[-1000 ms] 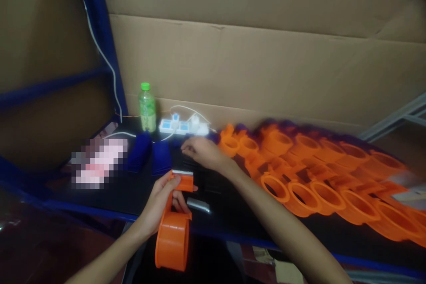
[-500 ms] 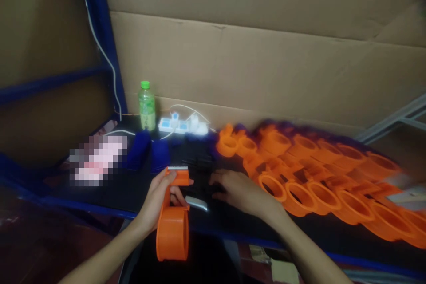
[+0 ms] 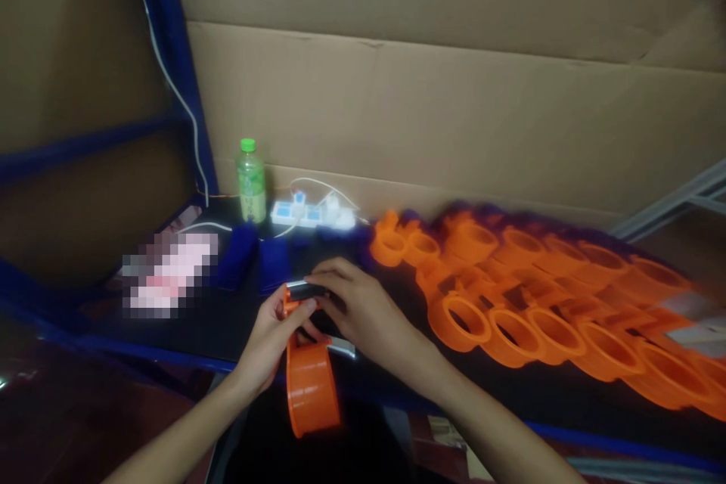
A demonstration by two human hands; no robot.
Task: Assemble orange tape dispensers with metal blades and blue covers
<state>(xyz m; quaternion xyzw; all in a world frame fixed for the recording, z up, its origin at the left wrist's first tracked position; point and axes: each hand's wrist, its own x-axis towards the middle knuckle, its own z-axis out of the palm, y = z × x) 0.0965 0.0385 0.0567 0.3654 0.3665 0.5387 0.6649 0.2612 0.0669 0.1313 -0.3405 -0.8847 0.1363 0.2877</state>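
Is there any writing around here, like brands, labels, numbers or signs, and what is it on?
Nothing can be read for certain.
Clear green-capped plastic bottle: marks on its pale green label, too small and blurred.
Pink-and-white patch at left: pixelated, so any text is hidden.
White plastic power strip: no legible marking.
Orange plastic dispenser in the hands: no text visible.

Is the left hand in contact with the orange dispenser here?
Touching. The head view shows the left hand gripping the upper part of the dispenser between thumb and fingers.
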